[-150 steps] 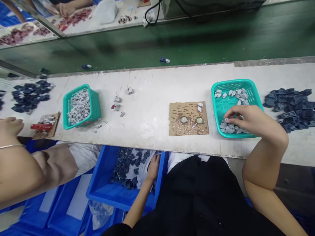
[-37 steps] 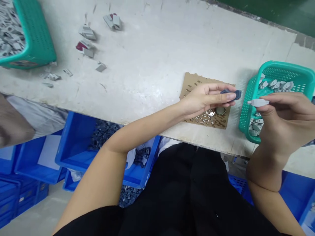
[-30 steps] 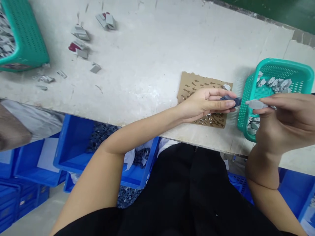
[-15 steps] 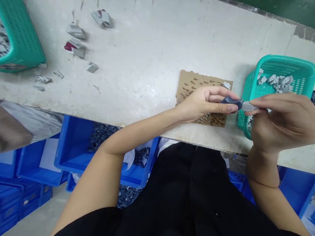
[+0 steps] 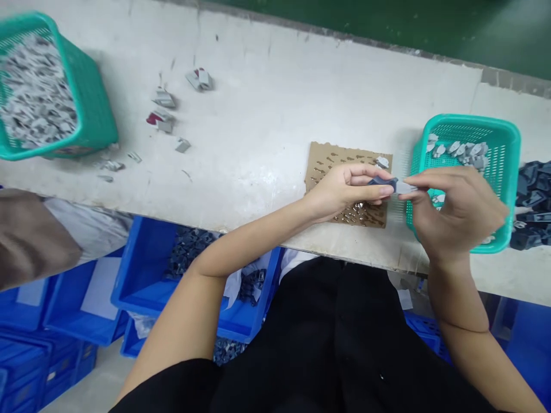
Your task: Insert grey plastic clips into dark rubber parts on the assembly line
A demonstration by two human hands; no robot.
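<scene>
My left hand (image 5: 344, 192) pinches a dark blue-grey plastic part (image 5: 384, 183) between thumb and fingers. From the right, my right hand (image 5: 451, 201) grips a small light grey piece (image 5: 403, 187) by its far end. The light grey piece meets the end of the dark part; whether it sits inside it I cannot tell. Under my left hand lies a brown cardboard sheet (image 5: 318, 155) dotted with shiny wet drops, with one light grey piece (image 5: 381, 162) at its upper right corner. Just behind my right hand stands a green basket (image 5: 467, 121) holding several light grey pieces.
Another green basket (image 5: 92, 109), full of grey pieces, stands at the far left. Loose grey pieces (image 5: 163, 98) lie near it. Dark parts (image 5: 534, 195) are heaped at the right. Blue bins (image 5: 142, 287) sit below the table edge, and somebody's clothed limb (image 5: 34, 241) shows at left.
The camera view has shifted, bringing more of the left basket and the dark heap into sight. Both hands keep the two parts together, with little change in grip.
</scene>
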